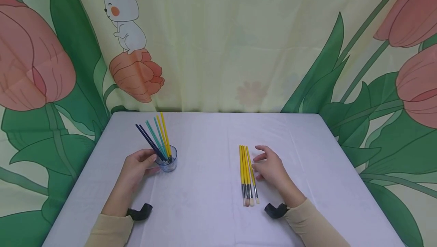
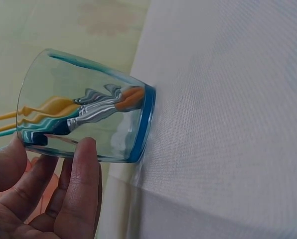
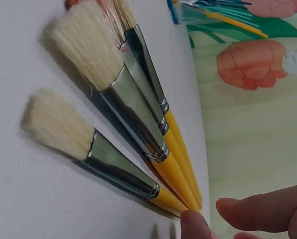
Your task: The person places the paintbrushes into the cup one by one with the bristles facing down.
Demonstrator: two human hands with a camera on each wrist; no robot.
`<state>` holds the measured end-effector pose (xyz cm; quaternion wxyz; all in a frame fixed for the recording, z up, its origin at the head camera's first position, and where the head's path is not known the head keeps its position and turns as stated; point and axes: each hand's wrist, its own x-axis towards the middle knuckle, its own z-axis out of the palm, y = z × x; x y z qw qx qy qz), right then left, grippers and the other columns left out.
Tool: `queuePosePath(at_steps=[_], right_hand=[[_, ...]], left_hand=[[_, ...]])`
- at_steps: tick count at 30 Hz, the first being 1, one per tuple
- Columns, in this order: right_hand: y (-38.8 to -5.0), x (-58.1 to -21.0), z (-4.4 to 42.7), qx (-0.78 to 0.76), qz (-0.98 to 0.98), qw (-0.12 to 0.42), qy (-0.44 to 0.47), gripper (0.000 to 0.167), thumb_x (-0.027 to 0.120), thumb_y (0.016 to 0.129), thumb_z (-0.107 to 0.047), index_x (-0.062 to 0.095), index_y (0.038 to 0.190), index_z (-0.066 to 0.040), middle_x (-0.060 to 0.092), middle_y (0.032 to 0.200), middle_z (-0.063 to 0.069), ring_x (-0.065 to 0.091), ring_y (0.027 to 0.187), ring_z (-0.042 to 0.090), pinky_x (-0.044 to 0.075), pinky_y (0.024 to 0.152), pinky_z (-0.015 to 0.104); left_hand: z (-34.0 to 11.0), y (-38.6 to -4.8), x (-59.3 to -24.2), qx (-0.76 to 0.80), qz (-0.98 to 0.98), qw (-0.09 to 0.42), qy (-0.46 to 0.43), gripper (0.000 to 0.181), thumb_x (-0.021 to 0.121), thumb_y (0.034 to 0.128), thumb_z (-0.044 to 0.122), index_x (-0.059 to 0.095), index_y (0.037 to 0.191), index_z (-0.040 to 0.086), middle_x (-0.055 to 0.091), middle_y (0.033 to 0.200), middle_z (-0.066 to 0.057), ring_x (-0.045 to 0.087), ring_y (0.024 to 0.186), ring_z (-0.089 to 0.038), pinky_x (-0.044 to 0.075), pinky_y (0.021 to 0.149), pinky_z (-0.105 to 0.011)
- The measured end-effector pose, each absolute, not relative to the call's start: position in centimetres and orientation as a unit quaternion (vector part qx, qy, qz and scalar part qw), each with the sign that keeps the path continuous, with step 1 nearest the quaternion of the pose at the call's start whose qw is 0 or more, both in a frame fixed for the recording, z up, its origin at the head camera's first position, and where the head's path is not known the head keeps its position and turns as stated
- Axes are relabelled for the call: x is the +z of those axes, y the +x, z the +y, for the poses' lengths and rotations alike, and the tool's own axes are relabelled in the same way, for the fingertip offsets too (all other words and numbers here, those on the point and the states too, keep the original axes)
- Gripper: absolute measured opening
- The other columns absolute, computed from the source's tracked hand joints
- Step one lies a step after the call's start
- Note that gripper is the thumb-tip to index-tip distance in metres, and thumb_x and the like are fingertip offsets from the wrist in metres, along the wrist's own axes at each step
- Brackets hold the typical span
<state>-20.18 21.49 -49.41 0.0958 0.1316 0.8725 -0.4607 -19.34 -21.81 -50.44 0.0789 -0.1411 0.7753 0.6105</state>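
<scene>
A clear glass cup (image 1: 168,164) with a blue base stands upright on the table, holding several paintbrushes (image 1: 157,139) with navy, teal and yellow handles, bristles down. My left hand (image 1: 138,163) grips the cup's left side; in the left wrist view its thumb (image 2: 6,167) is by the rim and a fingertip lies against the wall. Several yellow-handled flat paintbrushes (image 1: 243,167) lie side by side, bristles toward me. Beside the rightmost brush (image 3: 121,169) is my right hand (image 1: 271,167), fingers apart and loosely bent. One fingertip appears to touch that brush's handle; nothing is pinched.
A white cloth (image 1: 205,201) covers the table. Behind it hangs a curtain (image 1: 218,42) printed with tulips and a rabbit. Black wrist mounts (image 1: 140,213) sit by both sleeves. The cup and the lying brushes stand well apart.
</scene>
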Motion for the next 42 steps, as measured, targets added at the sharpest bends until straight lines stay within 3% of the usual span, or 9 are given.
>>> queuePosePath(at_steps=[6,21,28,36,42], right_hand=[[-20.3,-49.9,21.2,-0.429,0.886,0.108,0.141,0.075,0.081,0.089,-0.003,0.05,0.156,-0.017,0.066,0.112,0.013,0.065,0.065,0.023,0.063,0.058,0.028],[-21.4,-49.8,20.4,-0.316,0.934,0.126,0.109,0.063,0.08,0.082,-0.002,0.062,0.142,-0.007,0.064,0.085,0.008,0.063,0.056,0.018,0.05,0.05,0.023],[-21.8,-49.6,20.2,-0.295,0.939,0.138,0.111,0.06,0.072,0.082,0.001,0.062,0.141,-0.006,0.064,0.089,0.01,0.062,0.061,0.019,0.049,0.05,0.023],[-22.3,-49.1,20.7,-0.375,0.9,0.181,0.129,0.058,0.069,0.086,0.004,0.06,0.142,-0.007,0.063,0.092,0.013,0.058,0.059,0.02,0.054,0.051,0.024],[-22.0,-49.1,20.6,-0.429,0.88,0.173,0.11,0.059,0.07,0.087,0.005,0.061,0.144,-0.01,0.062,0.095,0.011,0.059,0.065,0.021,0.057,0.054,0.024]], left_hand=[[-21.8,-19.3,-50.4,0.611,0.775,0.08,-0.141,0.045,0.065,0.1097,0.024,0.058,0.15,0.004,0.058,0.153,-0.021,0.062,0.137,-0.034,0.067,0.093,-0.029],[-21.9,-19.3,-50.2,0.618,0.77,0.084,-0.136,0.043,0.064,0.1104,0.024,0.059,0.148,0.004,0.06,0.15,-0.02,0.067,0.124,-0.023,0.067,0.093,-0.03],[-21.9,-19.2,-50.2,0.614,0.772,0.089,-0.138,0.045,0.063,0.1105,0.026,0.058,0.15,0.005,0.059,0.152,-0.02,0.066,0.128,-0.026,0.067,0.095,-0.031],[-21.9,-19.1,-50.3,0.614,0.772,0.088,-0.139,0.047,0.063,0.1107,0.026,0.057,0.152,0.005,0.058,0.153,-0.02,0.065,0.13,-0.028,0.066,0.095,-0.031],[-21.9,-19.3,-50.3,0.617,0.769,0.089,-0.141,0.046,0.064,0.1103,0.025,0.057,0.151,0.005,0.058,0.153,-0.021,0.065,0.131,-0.029,0.067,0.095,-0.03]])
